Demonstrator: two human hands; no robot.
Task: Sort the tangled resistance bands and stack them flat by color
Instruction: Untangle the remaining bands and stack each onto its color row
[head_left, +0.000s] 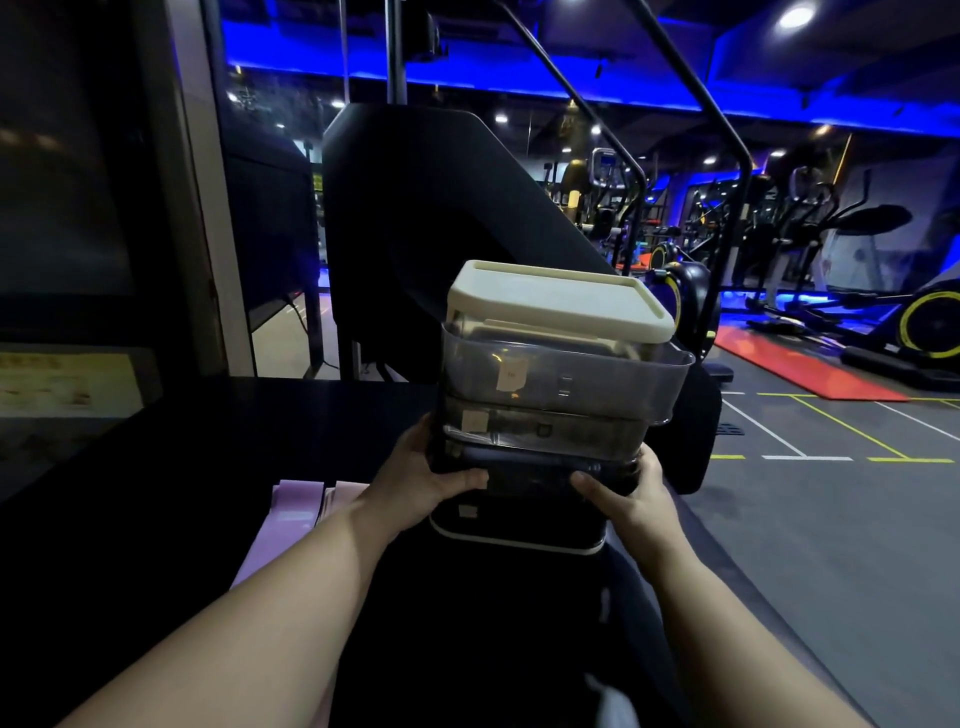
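Left grip (431, 480) and right grip (623, 493) each curl fingers round the bottom of a stack of clear bins (561, 384); cream lid (556, 301) on top; black box (519, 525) just below. Pink resistance bands (296, 499) lie flat on the dark worktop (208, 441), beside the left grip.

No text is legible: the pale stickers (511, 375) on the clear stacked bins (613, 387) and the yellowed notice (67, 383) at left are too blurred to read.
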